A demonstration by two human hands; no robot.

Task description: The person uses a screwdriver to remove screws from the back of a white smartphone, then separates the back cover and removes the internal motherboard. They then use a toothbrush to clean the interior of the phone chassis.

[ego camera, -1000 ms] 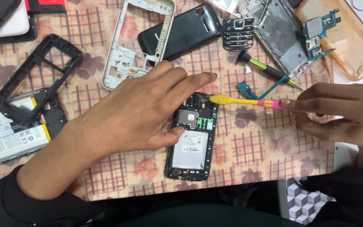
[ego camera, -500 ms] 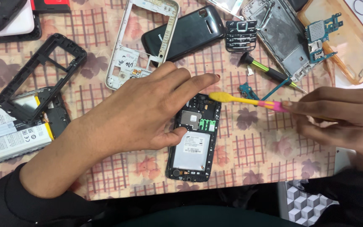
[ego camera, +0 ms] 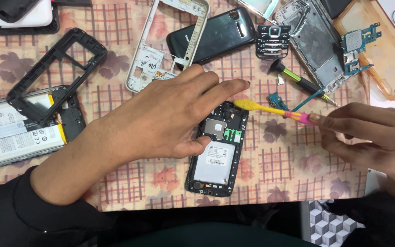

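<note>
Left hand (ego camera: 170, 114) lies flat and spread over the top of the open phone (ego camera: 218, 148), thumb against its left edge, pinning it to the desk (ego camera: 129, 183). The hand grips nothing; it only presses. Right hand (ego camera: 371, 135) comes in from the right, fingers pinched narrow around the pink end of a yellow brush (ego camera: 270, 109), whose head rests at the phone's upper right corner, just under the left fingertips.

The phone is back-off, face down near the desk's front edge: a silver battery sits in its lower bay, green connectors and a metal shield above it. Its top end is covered by the left fingers, so what the brush head touches there is hard to tell.

Containers now. An orange tray (ego camera: 385, 68) at top right holds a blue circuit board (ego camera: 360, 48); the tray runs out past the frame's edge. Beside it lies a grey metal chassis (ego camera: 314, 48), with a keypad (ego camera: 270, 40) to its left and a screwdriver (ego camera: 298, 81) below. A dark phone (ego camera: 216, 36) lies partly under a white frame (ego camera: 161, 50). Further left sits a black frame (ego camera: 56, 73), overlapping a large battery (ego camera: 14, 135) that is cut off at the left edge. Top left, a dark case is mostly out of view.
</note>
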